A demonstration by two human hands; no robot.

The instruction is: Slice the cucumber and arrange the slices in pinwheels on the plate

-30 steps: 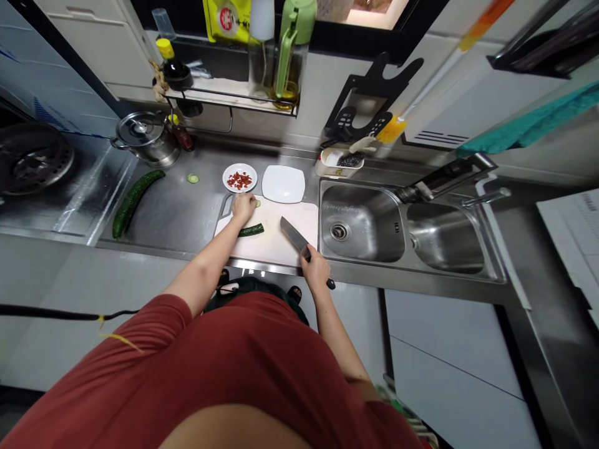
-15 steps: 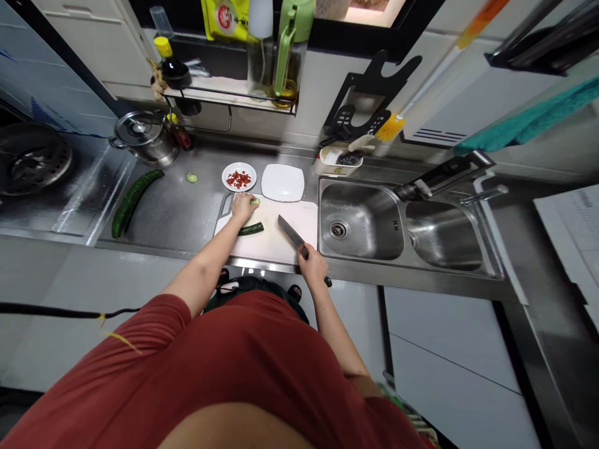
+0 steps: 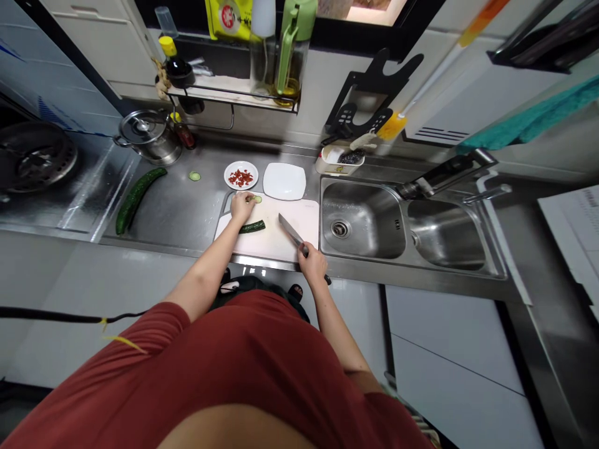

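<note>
My left hand (image 3: 242,207) is closed at the upper left of the white cutting board (image 3: 290,240), its fingertips pinching a pale green cucumber slice (image 3: 258,199). Just below that hand lies a cut length of dark green cucumber (image 3: 253,227), its left end partly behind my wrist. My right hand (image 3: 312,263) grips the handle of a kitchen knife (image 3: 290,229) over the board's right side, the blade pointing up and left, apart from the cucumber. Beyond the board stand a white plate (image 3: 284,182) and a round dish (image 3: 255,181) of chopped red pieces.
A whole cucumber (image 3: 135,201) and a small cucumber end (image 3: 194,176) lie on the steel counter to the left. A lidded pot (image 3: 156,146) stands behind them. To the right is a double sink (image 3: 360,243) with a faucet (image 3: 435,174). A shelf (image 3: 224,93) holds bottles.
The cucumber slice at my left fingertips has turned so that more of its pale face shows. My right hand and the knife stay nearly in place. The whole view has shifted slightly.
</note>
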